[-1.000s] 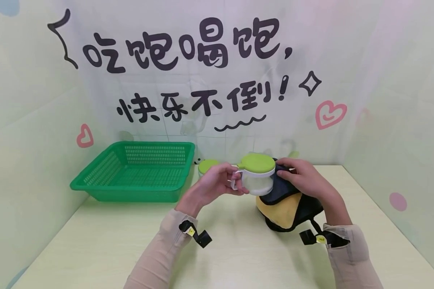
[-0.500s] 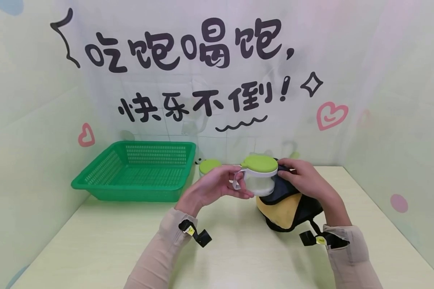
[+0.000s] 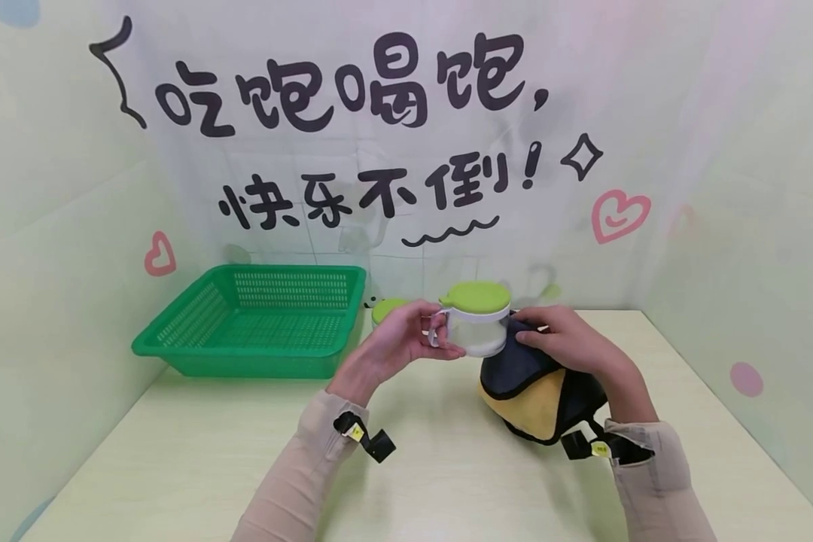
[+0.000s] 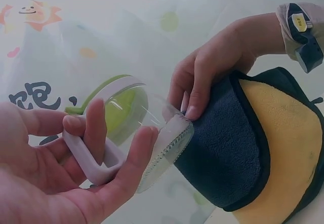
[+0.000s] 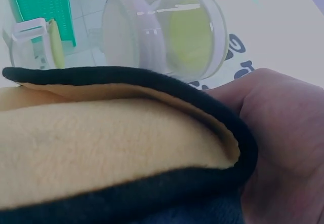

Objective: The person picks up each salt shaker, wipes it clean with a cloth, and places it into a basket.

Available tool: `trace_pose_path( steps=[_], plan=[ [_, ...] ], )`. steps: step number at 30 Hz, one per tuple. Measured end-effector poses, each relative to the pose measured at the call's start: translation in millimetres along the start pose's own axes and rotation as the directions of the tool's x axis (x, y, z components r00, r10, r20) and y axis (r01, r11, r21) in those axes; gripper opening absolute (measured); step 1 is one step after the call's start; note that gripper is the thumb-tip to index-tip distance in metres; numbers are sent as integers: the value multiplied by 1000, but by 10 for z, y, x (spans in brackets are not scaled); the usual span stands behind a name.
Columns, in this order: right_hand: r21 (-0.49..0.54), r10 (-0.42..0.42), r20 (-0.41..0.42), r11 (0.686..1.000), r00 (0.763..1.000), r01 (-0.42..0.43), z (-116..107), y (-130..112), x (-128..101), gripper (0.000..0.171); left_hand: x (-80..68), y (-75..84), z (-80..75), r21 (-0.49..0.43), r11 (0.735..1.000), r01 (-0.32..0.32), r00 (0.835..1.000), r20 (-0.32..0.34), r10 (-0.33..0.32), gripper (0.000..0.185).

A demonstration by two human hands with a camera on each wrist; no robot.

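My left hand (image 3: 406, 335) grips the white handle of a clear glass seasoning jar (image 3: 477, 333) with a green lid, held above the table. In the left wrist view the fingers wrap through the handle (image 4: 96, 165), and the jar (image 4: 162, 122) leans with its base toward the cloth. My right hand (image 3: 569, 339) holds a folded cloth (image 3: 525, 406), dark blue on one face and yellow on the other with black edging. In the left wrist view the thumb and fingers of the right hand (image 4: 217, 57) pinch the cloth's edge (image 4: 223, 148) right at the jar's base.
A green plastic basket (image 3: 244, 365) stands at the back left of the pale table (image 3: 433, 467). A second jar (image 3: 388, 309) with a green lid stands beside the basket, partly behind my left hand. A printed cloth backdrop (image 3: 406, 165) closes off the back.
The jar dips slightly right, then rises and shifts a little left with my left hand. The cloth's blue flap swings lower over the yellow side as my right hand moves slightly.
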State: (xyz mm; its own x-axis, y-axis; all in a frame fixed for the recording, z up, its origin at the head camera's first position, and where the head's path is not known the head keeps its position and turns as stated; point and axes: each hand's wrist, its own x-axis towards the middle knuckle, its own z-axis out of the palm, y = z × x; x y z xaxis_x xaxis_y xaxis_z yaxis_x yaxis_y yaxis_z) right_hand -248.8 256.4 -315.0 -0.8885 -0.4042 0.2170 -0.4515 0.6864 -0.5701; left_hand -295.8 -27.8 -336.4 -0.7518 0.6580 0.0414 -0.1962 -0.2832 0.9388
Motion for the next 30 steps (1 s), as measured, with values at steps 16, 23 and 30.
trace_pose_path(
  steps=[16,23,30],
  plan=[
    [-85,-5,-137,996,991,-7,-59,-192,-73,32,-23,25,41,41,999,-21,997,-67,24,28],
    [-105,-5,7,994,1000,6,-15,-190,-59,32,-35,56,67,51,998,-41,992,-114,46,27],
    [-101,-21,-21,995,1000,19,-75,-346,-138,32,-28,59,59,56,997,-50,986,-157,59,28]
  ],
)
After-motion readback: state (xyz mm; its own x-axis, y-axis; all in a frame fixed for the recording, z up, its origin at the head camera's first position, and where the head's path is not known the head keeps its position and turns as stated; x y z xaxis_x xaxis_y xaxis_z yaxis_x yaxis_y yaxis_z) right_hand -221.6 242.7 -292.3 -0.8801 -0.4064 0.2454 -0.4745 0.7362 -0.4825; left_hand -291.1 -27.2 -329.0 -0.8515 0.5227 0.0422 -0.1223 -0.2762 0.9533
